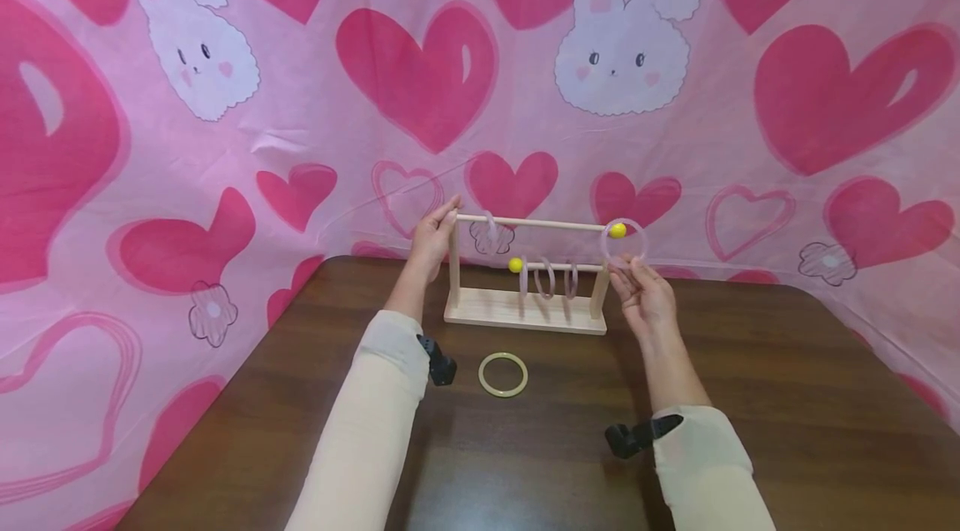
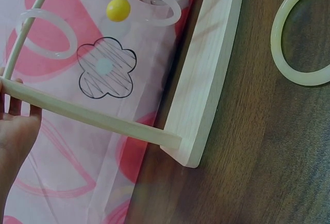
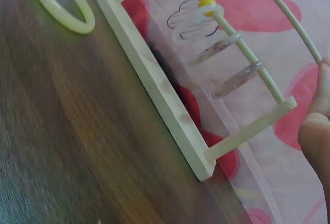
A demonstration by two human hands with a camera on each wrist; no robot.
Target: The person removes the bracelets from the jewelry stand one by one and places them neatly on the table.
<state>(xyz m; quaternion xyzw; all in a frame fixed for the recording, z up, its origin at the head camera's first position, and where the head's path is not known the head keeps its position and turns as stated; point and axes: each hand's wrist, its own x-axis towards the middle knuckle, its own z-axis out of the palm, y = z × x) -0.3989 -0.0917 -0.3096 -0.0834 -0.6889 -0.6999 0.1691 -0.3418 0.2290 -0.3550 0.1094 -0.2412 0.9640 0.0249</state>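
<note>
Observation: two-handed work

Pink cloth backdrop with heart print (image 1: 300, 89) behind a dark brown wood-grained worktop (image 1: 555, 464). On it, a pale wooden two-rod rack (image 1: 480, 308). Left hand (image 1: 432, 241) grips its upper left corner. Right hand (image 1: 643, 293) pinches a translucent pale-pink ring (image 1: 645, 242) at the upper rod's right end; threaded or not, cannot tell. Similar rings: one on the upper rod, three on the lower. Yellow-green ring (image 1: 503, 355) lies in front. Smallest: yellow ball (image 1: 617, 229), seen within the pinched ring's outline.

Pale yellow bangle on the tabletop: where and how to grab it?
I'd pinch the pale yellow bangle by its near rim, coming from above: it lies flat on the tabletop, apart from the wooden stand, and its open center should leave room inside the band.
</note>
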